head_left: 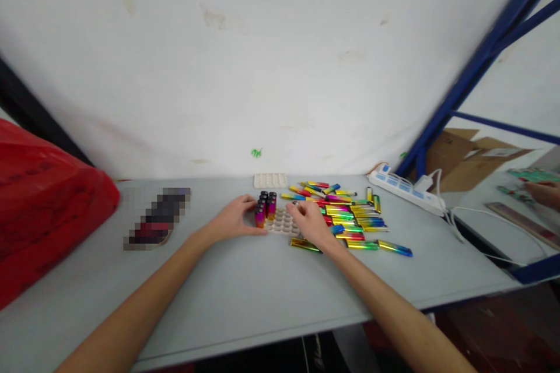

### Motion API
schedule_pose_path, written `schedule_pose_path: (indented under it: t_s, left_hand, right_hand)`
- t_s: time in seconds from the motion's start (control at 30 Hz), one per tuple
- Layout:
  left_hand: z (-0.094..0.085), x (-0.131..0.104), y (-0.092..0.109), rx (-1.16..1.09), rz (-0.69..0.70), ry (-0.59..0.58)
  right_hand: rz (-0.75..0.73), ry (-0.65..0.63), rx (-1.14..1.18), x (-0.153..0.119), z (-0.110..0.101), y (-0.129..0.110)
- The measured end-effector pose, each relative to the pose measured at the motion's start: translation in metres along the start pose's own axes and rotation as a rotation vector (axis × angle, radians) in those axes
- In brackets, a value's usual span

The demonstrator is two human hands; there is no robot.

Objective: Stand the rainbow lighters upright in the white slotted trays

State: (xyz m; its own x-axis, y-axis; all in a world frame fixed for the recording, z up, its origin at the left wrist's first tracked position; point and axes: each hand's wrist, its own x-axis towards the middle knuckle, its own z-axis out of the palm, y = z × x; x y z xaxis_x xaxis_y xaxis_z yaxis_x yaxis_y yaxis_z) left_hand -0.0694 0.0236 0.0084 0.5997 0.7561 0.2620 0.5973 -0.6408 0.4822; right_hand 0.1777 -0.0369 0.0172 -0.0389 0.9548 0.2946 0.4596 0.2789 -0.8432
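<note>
Several purple-and-orange lighters (pixel 272 207) with black tops stand upright in the left part of a pale tray (pixel 285 222) with round cavities. My left hand (pixel 236 217) is beside them at the tray's left edge, its thumb and fingers apart around the corner. Over the tray's right side is my right hand (pixel 307 220), fingers pinched together; a small dark-topped thing shows at the fingertips, mostly hidden. Many shiny multicoloured lighters (pixel 345 214) lie in a loose pile right of the tray, partly behind my right hand.
A second pale tray (pixel 270 180) lies near the wall. On the right are a white power strip (pixel 408 191) with cables, a blue metal frame (pixel 464 87) and cardboard (pixel 455 154). A red bag (pixel 48 204) is at the left. Another person's hand (pixel 542 193) shows at far right.
</note>
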Motion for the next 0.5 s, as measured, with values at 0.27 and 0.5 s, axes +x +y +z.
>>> schedule_pose_path:
  t_s: [0.27, 0.5]
  left_hand:
    - [0.0015, 0.0004, -0.0023, -0.022, 0.004, -0.001]
    - [0.0005, -0.0001, -0.0008, -0.032, 0.001, -0.001]
  right_hand:
    - [-0.047, -0.055, 0.013, -0.0004, -0.0002, -0.0014]
    - [-0.094, -0.121, 0.063, -0.0022, -0.0057, 0.0]
